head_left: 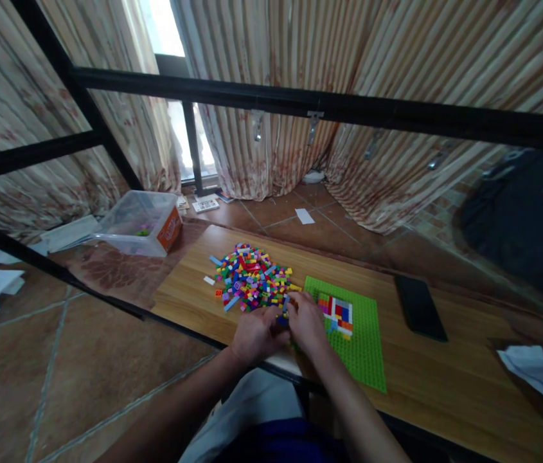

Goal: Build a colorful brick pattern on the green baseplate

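Observation:
Both of my hands meet at the near right edge of a heap of small toy building bricks (252,273) in many colours. My left hand (258,334) has its fingers curled in, and what they pinch is too small to name. Beside it my right hand (306,321) is closed too, its fingertips near a small greyish-blue piece; whether it grips that piece I cannot tell. Partly under my right forearm lies a green studded baseplate (367,347). On its upper left part sits a flat patch of joined bricks (337,315) in red, white, blue, orange and pink.
The wooden board (184,283) carries a black phone (420,307) to the right and a white cloth or paper (541,379) at the far right. A clear plastic box (131,222) stands on the floor at the left. Black metal bars (252,90) cross in front of curtains.

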Tool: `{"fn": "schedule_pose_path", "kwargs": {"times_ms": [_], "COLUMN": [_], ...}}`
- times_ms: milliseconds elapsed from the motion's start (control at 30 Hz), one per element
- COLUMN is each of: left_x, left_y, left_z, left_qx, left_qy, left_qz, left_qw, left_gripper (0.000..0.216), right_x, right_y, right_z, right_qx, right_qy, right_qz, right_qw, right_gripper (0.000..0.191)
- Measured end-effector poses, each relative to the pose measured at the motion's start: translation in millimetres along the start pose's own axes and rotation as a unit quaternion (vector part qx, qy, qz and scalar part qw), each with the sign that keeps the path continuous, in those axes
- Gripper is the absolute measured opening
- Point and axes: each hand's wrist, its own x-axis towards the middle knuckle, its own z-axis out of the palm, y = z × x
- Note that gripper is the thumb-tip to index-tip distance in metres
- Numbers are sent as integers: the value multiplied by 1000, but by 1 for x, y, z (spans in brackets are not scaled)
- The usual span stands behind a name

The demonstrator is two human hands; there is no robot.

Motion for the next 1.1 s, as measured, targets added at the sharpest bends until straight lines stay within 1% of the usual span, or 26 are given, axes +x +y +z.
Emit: {"fn": "schedule_pose_path", "kwargs": {"times_ms": [67,133,200,267,333,400,500,600,667,767,867,967,1033,1100], "left_x": [0,0,0,0,0,0,0,0,0,0,-2,0,7,22], "left_y": [0,-2,-4,-6,-7,-7,-6,-6,-7,-7,-7,-10,-15,-25], "left_z": [2,5,8,10,11,11,11,10,10,10,10,2,-12,-32], "left_qx": [23,40,51,50,41,33,31,29,19,-3,-51,-117,-140,-137], "left_qy": [-1,2,9,15,22,26,30,32,29,31,50,87,120,151], "left_qz": [3,-2,-9,-14,-18,-22,-27,-36,-42,-53,-67,-66,-57,-64], "left_qw": [1000,999,999,999,999,999,999,998,998,998,995,987,981,977], "left_gripper": [18,12,6,5,5,6,7,9,14,19,19,20,20,23], "right_x": [0,1,3,7,12,17,21,18,14,7,1,-4,-12,-25], "right_y": [0,0,2,5,9,12,16,17,17,19,24,28,27,23], "right_z": [0,-1,-2,-3,-3,-3,-2,-3,-3,-4,-6,-13,-21,-28], "right_qx": [31,51,50,27,-6,-37,-59,-58,-46,-32,-28,-19,-12,-3], "right_qy": [0,-8,-6,14,35,42,22,-6,-16,-15,-6,-2,8,24], "right_qz": [-3,-7,-11,-19,-28,-36,-44,-57,-69,-79,-85,-112,-140,-167], "right_qw": [1000,999,999,999,999,998,997,997,996,996,996,994,990,986], "right_gripper": [26,26,27,28,28,28,28,29,31,34,36,35,34,33]}}
